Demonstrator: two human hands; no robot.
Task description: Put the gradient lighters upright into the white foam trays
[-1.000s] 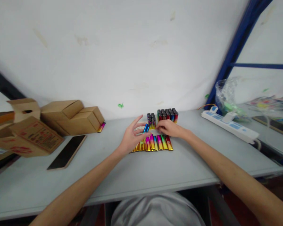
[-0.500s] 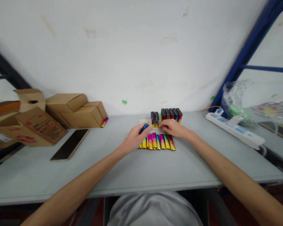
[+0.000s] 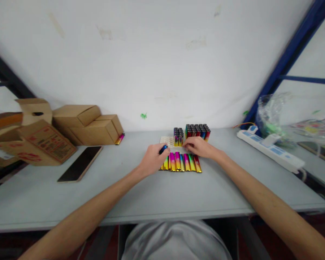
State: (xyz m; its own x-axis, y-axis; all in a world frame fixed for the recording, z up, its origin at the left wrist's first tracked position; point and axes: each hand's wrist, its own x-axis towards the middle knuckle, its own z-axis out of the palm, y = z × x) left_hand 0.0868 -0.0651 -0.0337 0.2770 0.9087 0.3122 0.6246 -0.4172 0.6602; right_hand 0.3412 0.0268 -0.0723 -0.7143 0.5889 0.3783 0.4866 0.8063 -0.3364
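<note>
My left hand (image 3: pixel 153 159) is closed round a dark blue shiny cylinder (image 3: pixel 163 149), whose end sticks out by the thumb. Below it lies a row of shiny cylinders (image 3: pixel 178 161), magenta, gold, green and red, partly covered by that hand. My right hand (image 3: pixel 196 146) has its fingers curled together beside a small upright group of black-topped cylinders (image 3: pixel 178 136); anything in its fingertips is hidden. Left of that group, a pale tray with round holes (image 3: pixel 166 141) is partly covered by my left hand.
A larger block of upright cylinders (image 3: pixel 197 131) stands behind my right hand. Left are cardboard boxes (image 3: pixel 81 122), a black phone-like slab (image 3: pixel 80 164) and a loose magenta cylinder (image 3: pixel 120 139). A white power strip (image 3: pixel 271 150) and clear plastic bag (image 3: pixel 272 112) are right.
My left hand has turned slightly and lowered its thumb round the blue cylinder, uncovering more of the holed tray. My right hand stays almost where it was.
</note>
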